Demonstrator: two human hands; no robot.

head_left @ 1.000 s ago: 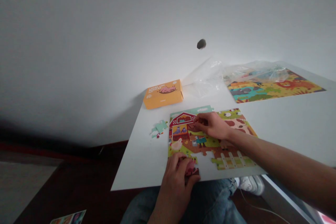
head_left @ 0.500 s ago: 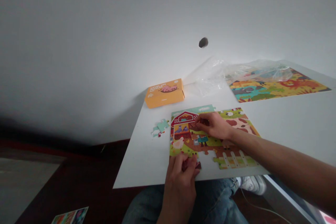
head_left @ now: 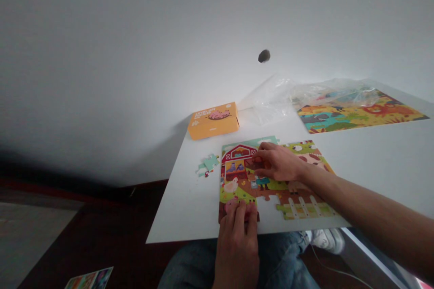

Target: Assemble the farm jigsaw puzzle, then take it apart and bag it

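A partly joined farm jigsaw puzzle lies on the white table, with a red barn, a hen and a pink pig on it. There is a gap at its lower middle and another in its top edge, partly behind my right hand. My left hand rests with fingers laid flat on the pig area at the lower left corner. Over the barn's right side, my right hand touches the puzzle, its curved fingers and thumb apart. Left of the puzzle sits a small pile of loose puzzle pieces, mostly pale green.
An orange puzzle box stands at the back left by the wall. Clear plastic wrap lies behind, partly over a colourful animal picture sheet at the right. The table's front edge is close to my legs.
My left hand has gone from curled fingers to lying flat on the pig corner, which now shows more. My right hand's fingers have spread from a pinch, in nearly the same place.
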